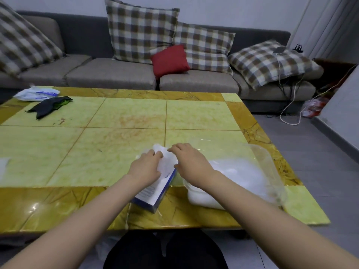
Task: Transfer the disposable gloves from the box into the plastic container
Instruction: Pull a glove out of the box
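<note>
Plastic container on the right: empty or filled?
Not empty: a white heap of gloves shows through the clear wall of the container.

Left arm: bare, reaching from the lower left edge up and to the right, forearm nearly straight.
Left wrist: in line with the forearm.
Left hand (146,166): back up, fingers curled, gripping the gloves (165,159) on their left side.
Right arm: bare, reaching from the lower right edge up and to the left.
Right wrist: bent a little to the left.
Right hand (189,162): back up, fingers bent, tips pointing left on the gloves, thumb on the near side; whether it pinches is unclear.
Both hands: just beside each other, apart; the arms converge in a V.
</note>
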The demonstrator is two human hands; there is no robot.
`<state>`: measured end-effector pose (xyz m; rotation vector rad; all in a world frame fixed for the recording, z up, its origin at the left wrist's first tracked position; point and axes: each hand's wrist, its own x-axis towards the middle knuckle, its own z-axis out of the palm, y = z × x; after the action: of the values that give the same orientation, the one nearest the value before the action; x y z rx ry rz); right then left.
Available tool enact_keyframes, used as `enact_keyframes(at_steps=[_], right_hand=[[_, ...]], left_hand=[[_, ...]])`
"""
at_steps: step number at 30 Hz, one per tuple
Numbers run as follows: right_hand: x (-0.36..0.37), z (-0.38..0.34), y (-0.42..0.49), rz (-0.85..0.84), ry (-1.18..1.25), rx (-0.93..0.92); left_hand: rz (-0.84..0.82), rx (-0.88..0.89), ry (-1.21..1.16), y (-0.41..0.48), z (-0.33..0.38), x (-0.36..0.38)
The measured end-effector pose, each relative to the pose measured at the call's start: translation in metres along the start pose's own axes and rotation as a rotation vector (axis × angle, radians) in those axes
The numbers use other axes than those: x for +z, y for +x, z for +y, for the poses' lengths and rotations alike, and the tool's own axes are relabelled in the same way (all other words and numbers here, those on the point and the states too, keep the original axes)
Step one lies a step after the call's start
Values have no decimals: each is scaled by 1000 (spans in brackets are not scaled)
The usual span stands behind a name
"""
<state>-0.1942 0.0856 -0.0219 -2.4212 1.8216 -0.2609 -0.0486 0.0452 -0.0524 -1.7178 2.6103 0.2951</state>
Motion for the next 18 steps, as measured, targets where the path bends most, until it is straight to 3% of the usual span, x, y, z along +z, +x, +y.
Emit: enact_keyframes(at_steps=[7,11,18], right_hand=[[7,-15,21,-138,-298,58],[1,-20,22,-150,-210,105],[-25,-10,13,-8,-41,195]], left_hand=[[-38,59,-77,-4,-11,6],[-57,68,-133,-7,-17,7],[-109,72,-34,-9,-17,10]])
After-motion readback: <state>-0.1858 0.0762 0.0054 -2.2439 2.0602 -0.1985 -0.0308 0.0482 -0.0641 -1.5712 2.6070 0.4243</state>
